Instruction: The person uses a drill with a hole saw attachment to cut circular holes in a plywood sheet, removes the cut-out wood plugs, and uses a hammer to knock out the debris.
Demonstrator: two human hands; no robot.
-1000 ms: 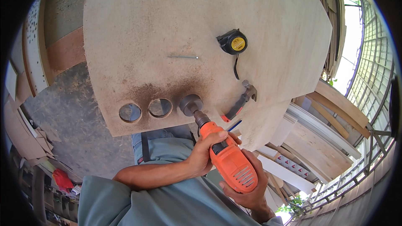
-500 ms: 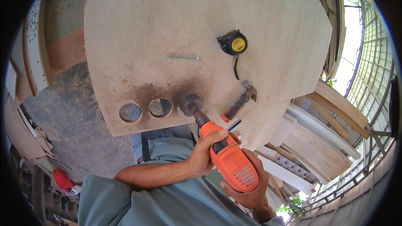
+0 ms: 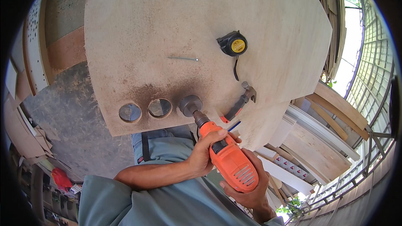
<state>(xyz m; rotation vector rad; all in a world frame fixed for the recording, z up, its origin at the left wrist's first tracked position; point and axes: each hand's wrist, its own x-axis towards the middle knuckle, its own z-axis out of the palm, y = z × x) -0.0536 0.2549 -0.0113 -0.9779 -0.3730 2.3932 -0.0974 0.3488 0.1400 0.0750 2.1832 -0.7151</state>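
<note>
An orange power drill point(image 3: 233, 162) is in both my hands. My left hand point(image 3: 203, 152) wraps round its front body, thumb on top. Around the rear grip, which is mostly hidden, closes my right hand point(image 3: 255, 186). The drill's chuck carries a dark round hole saw point(image 3: 191, 104), pressed against the plywood sheet point(image 3: 138, 50) near its front edge. To its left, two round holes pass through the sheet, and brown sawdust point(image 3: 144, 90) lies behind them. A claw hammer point(image 3: 240, 104) with a black and red handle lies right of the hole saw.
Farther back on the sheet are a black and yellow tape measure point(image 3: 233, 43) and a long nail or bolt point(image 3: 183, 58). A blue pen-like stick point(image 3: 234, 126) lies beside the hammer handle. Boards point(image 3: 318, 146) are stacked at the right; a perforated panel point(image 3: 35, 42) stands at the left.
</note>
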